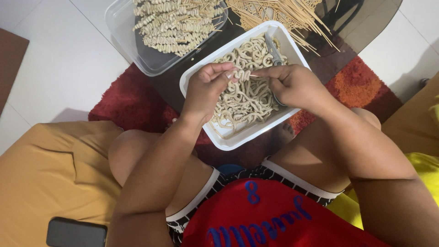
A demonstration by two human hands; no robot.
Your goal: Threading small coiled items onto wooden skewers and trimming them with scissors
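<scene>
My left hand (208, 84) pinches the strip (243, 74); my right hand (292, 82), at three o'clock, grips the skewer (254, 75) pointing nine o'clock.

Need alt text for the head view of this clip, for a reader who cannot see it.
Seen from above, a seated person's left hand and right hand pinch a pale curly food strip over a white rectangular plastic tub of such strips. Beyond sit a clear plastic container of skewered strips and loose wooden skewers.
</scene>
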